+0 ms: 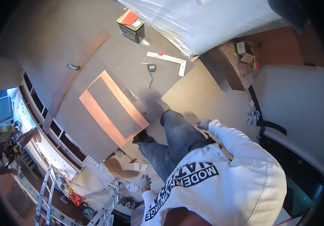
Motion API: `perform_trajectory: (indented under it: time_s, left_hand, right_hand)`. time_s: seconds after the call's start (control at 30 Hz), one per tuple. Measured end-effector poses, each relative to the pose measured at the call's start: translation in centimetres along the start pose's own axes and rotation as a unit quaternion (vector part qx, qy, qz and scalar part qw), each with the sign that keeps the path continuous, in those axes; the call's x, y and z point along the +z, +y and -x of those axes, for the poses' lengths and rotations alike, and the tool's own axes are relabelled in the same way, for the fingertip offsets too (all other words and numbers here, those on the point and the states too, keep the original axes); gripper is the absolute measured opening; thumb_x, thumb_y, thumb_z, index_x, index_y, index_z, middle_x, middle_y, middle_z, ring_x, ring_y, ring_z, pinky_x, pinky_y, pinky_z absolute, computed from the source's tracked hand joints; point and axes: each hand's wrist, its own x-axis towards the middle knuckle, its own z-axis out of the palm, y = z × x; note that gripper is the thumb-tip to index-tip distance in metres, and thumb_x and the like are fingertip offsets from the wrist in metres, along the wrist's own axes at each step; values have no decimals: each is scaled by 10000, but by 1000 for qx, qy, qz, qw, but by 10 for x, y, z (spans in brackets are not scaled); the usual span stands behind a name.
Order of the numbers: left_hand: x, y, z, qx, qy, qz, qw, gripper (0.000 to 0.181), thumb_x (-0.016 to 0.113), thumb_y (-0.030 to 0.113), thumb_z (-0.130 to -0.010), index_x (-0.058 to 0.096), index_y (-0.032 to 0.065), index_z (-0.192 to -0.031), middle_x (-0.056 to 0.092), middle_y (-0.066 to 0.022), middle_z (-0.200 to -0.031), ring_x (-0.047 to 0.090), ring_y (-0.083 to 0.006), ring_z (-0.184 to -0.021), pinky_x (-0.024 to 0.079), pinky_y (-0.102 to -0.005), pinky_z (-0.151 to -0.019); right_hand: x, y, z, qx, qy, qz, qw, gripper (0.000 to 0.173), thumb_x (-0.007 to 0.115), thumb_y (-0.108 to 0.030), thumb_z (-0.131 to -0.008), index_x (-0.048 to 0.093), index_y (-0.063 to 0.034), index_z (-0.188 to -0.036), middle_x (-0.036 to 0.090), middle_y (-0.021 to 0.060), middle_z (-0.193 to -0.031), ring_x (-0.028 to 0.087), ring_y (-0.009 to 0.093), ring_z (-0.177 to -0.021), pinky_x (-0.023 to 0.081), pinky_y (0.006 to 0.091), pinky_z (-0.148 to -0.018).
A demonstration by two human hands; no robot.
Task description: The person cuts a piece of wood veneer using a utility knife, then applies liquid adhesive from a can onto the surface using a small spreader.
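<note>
My left hand (145, 182), in a grey glove, hangs beside my leg with its fingers apart, above scattered cables and nearest a white coiled lead (132, 187). My gloved right hand (203, 124) hangs at my other side over the bare floor; nothing shows in it, and its fingers are too small to read. Before my feet lies a rectangular frame of reddish-brown strips (98, 118) on a large grey sheet (116, 60). Beyond it are a black tape measure (151, 67), its yellow tip showing, and a metal square (169, 58). A utility knife (73, 67) rests near a long brown strip (66, 87).
A dark adhesive bucket (131, 31) stands by a plastic-wrapped stack (207, 25). A hammer (128, 157) lies behind my feet. Stepladders (45, 195), cables and a red bag (76, 199) crowd the lower left. Another person (5, 149) is at the far left. A box (242, 48) sits on a brown cabinet (232, 66).
</note>
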Motion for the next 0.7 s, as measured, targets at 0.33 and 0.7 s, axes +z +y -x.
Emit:
perform_trajectory:
  time_s: [0.33,0.7]
  left_hand:
    - [126,42,139,273,73,49,958,568,655,182,-956,494,8,-1472,693,-127,-1153,712,-233,-968,567,-330,-700]
    - [153,-162,153,199,160,193,947,660,628,250,-978,365,84,-1561,584,-184,-1390,655,-336,-1155,562,-424,-802]
  right_hand:
    - [-134,46,-14,-129,2,114,985,264,606,-259,-922,721,-151,-1134,718,44,-899,674,187,-752,565,367,-618]
    - [-175,97,72,-136,-219,-225,940,295,664,-377,-873,725,-98,-947,743,84,-879,668,212,-666,539,397,-615]
